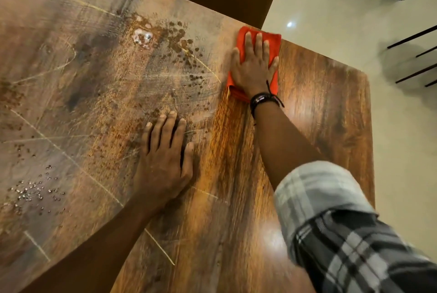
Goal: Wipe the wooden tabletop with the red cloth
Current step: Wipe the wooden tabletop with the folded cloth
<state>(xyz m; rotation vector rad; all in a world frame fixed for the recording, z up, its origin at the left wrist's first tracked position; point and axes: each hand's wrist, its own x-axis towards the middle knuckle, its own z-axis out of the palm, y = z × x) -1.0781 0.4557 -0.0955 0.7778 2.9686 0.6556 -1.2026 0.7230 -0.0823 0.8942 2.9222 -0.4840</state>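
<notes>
Right grip (254,69) flat, fingers straight, atop red cloth (274,43), left grip (165,158) flat on wooden tabletop (319,108)

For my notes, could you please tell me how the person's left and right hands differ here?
The right hand presses flat on the folded red cloth at the far edge; the left hand rests directly on the wooden tabletop, nearer. The right wrist wears dark bracelets; the left wrist is bare. Both hands have straight fingers.

Head view, close, steeply down on tabletop (307,108).
</notes>
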